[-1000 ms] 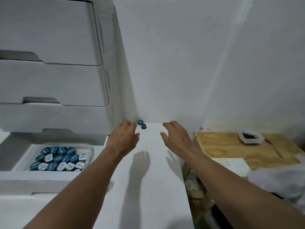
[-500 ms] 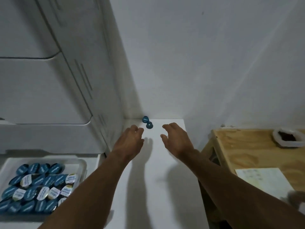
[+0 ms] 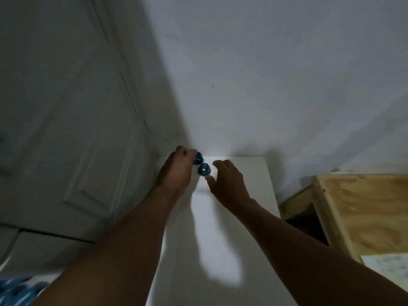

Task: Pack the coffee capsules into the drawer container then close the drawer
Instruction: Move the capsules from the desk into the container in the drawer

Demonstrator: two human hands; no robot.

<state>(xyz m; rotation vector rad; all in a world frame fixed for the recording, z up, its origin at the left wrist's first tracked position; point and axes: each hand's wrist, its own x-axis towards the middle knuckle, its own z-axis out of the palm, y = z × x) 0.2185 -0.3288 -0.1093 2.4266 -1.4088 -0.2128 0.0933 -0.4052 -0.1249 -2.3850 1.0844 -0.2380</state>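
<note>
Two blue coffee capsules stand at the far end of the white tabletop (image 3: 223, 244), against the wall. My left hand (image 3: 176, 173) reaches the far capsule (image 3: 199, 156) and its fingers curl over it, hiding most of it. The near capsule (image 3: 204, 169) stands free, just in front. My right hand (image 3: 228, 180) hovers beside it with fingers spread and the thumb close to its base, not gripping. At the bottom left corner, several blue capsules (image 3: 17, 290) lie blurred in the open drawer's container.
The white drawer cabinet (image 3: 77, 133) rises along the left, close to my left arm. A white wall stands right behind the capsules. A wooden table (image 3: 366, 206) with a printed sheet (image 3: 386, 263) stands to the right, across a dark gap.
Both hands moved forward to the capsules. My left hand's fingers came down over the far capsule and my right hand drew up to the near one. The view swung right and darkened.
</note>
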